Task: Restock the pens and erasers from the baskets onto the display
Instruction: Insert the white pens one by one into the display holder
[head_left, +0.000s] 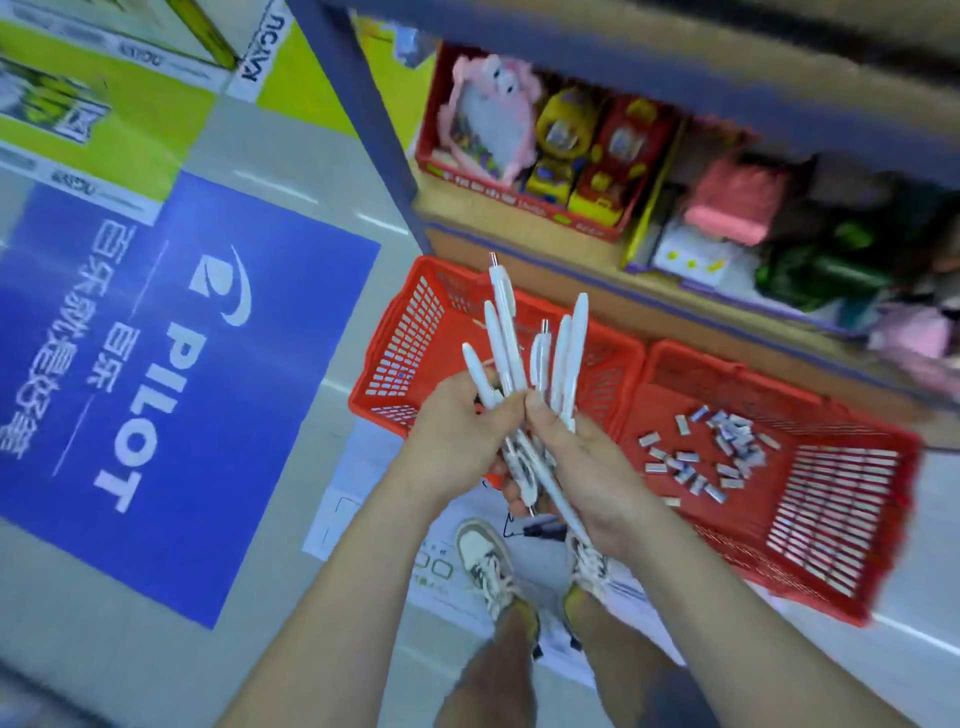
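Note:
Both my hands hold a bundle of several white pens (511, 338) in front of me, above the floor. My left hand (462, 426) grips the bundle from the left and my right hand (576, 457) grips it from the right, thumbs meeting in the middle. The pens fan out upward, and their lower ends stick out below my hands. Behind the pens stands a red basket (400, 338) that looks empty. To its right, a second red basket (831, 499) holds several small wrapped erasers (711, 452) scattered on its bottom.
A blue-framed shelf unit (374, 130) rises behind the baskets. Its low shelf carries a red tray of toys (540, 150) and other packaged goods (727, 208). A blue PILOT floor sticker (171, 364) lies at left. My shoes (488, 561) stand on papers on the floor.

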